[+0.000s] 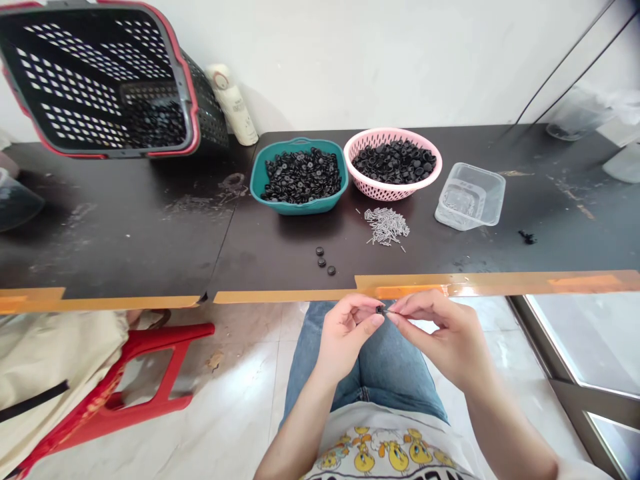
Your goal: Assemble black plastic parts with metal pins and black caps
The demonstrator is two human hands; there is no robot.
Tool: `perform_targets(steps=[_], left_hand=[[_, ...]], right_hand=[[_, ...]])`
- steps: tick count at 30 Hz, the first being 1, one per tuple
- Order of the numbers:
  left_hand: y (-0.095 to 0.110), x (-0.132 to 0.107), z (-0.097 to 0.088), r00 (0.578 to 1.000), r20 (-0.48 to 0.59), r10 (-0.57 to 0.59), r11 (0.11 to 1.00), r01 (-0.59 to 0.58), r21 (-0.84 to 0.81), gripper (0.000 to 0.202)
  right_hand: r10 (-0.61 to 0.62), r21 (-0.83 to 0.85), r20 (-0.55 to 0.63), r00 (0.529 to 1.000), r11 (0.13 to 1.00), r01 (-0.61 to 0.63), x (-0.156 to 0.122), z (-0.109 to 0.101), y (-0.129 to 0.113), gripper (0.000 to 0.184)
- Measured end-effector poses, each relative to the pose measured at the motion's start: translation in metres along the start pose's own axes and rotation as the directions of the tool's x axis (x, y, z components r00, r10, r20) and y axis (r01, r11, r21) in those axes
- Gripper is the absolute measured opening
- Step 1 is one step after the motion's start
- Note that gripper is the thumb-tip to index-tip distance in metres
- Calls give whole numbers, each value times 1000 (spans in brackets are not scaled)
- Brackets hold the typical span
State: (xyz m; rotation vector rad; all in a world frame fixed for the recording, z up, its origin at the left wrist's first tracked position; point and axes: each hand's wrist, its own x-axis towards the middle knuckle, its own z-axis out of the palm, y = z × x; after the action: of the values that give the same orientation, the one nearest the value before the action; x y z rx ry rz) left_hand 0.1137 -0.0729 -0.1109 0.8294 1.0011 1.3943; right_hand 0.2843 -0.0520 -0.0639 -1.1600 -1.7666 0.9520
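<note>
Squarely between left hand (347, 331) and right hand (447, 335), small black part (382, 310) in both fingertip pinches.

— The long dark table top (150, 227) looks matt, scuffed and smeared. The orange tape strip (500, 283) along its edge shines.
— And the round pink lattice basket (390, 192), the teal tub (300, 207), the clear rectangular box (473, 197)?
— All smooth plastic, and the box is glossy. The heap of thin pins (386, 227) looks like bright metal. The small black plastic piece (382, 310) is matt.
— The blue jeans (390, 367) are denim cloth, and the pale floor tiles (240, 407) are glossy.
</note>
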Motion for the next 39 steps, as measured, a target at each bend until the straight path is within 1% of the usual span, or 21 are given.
perform_targets(steps=[2, 4, 5, 7, 10, 14, 16, 19, 21, 22, 24, 25, 28, 29, 30, 31, 32, 34, 35, 36, 39], left_hand=[[1, -1, -1, 999, 23, -22, 998, 21, 52, 23], [1, -2, -1, 999, 22, -42, 997, 41, 63, 23], [0, -2, 0, 998, 8, -55, 998, 55, 40, 23], [-2, -3, 3, 994, -39, -97, 994, 95, -63, 26], [-4, -3, 11, 977, -75, -200, 951, 176, -253, 33], [-3, -2, 18, 949, -52, -312, 874, 265, -407, 37], [-2, -2, 19, 934, -32, -355, 835, 302, -460, 37], [-1, 0, 19, 916, -7, -400, 784, 339, -520, 38], [0, 2, 17, 911, -14, -412, 763, 337, -551, 37], [0, 2, 16, 911, -23, -413, 758, 329, -563, 36], [0, 3, 13, 913, -44, -407, 753, 307, -581, 35], [0, 4, 12, 914, -52, -401, 753, 296, -588, 35], [0, 5, 10, 917, -71, -392, 750, 274, -601, 35], [0, 5, 9, 917, -77, -390, 750, 269, -604, 35], [0, 5, 9, 919, -80, -387, 751, 263, -606, 35], [0, 5, 9, 921, -82, -380, 753, 257, -606, 34], [1, 5, 9, 925, -81, -372, 757, 251, -604, 34], [2, 4, 9, 932, -75, -355, 764, 244, -597, 36], [3, 4, 8, 934, -73, -349, 767, 240, -595, 37], [3, 4, 7, 936, -73, -343, 770, 235, -593, 37], [3, 5, 4, 942, -80, -327, 776, 219, -592, 33]], right_hand=[[-53, -88, 48, 997, 994, 57, 2, -5, -3, 8], [-114, -162, 103, 988, 978, 130, 4, -9, -6, 9], [-142, -186, 124, 982, 969, 163, 5, -10, -7, 10], [-173, -201, 136, 976, 959, 198, 7, -11, -7, 11], [-136, -138, 82, 987, 979, 147, 9, -8, -5, 9], [-35, 15, 38, 999, 999, 34, 14, -2, 2, 6], [-22, 69, 51, 998, 997, 18, 20, -3, 7, 8], [-11, 147, 136, 991, 989, -9, 31, -10, 16, 12], [0, 135, 158, 987, 991, -22, 42, -18, 21, 12], [4, 93, 130, 992, 995, -17, 50, -22, 23, 11], [-17, -43, 15, 1000, 999, 18, 72, -32, 25, 10], [-50, -123, -54, 997, 991, 43, 87, -37, 26, 10], [-183, -363, -195, 963, 926, 102, 149, -51, 29, 15], [-203, -443, -206, 957, 892, 94, 173, -54, 31, 19], [-195, -527, -157, 968, 846, 85, 198, -57, 33, 24], [-148, -607, -98, 984, 793, 58, 222, -58, 35, 25], [-53, -673, -2, 999, 738, 38, 243, -59, 37, 24], [59, -712, 104, 993, 702, 33, 278, -56, 41, 11], [104, -724, 146, 984, 689, 35, 290, -54, 43, 6], [132, -731, 176, 975, 682, 39, 299, -51, 45, 5], [187, -756, 232, 954, 652, 56, 310, -45, 47, 9]])
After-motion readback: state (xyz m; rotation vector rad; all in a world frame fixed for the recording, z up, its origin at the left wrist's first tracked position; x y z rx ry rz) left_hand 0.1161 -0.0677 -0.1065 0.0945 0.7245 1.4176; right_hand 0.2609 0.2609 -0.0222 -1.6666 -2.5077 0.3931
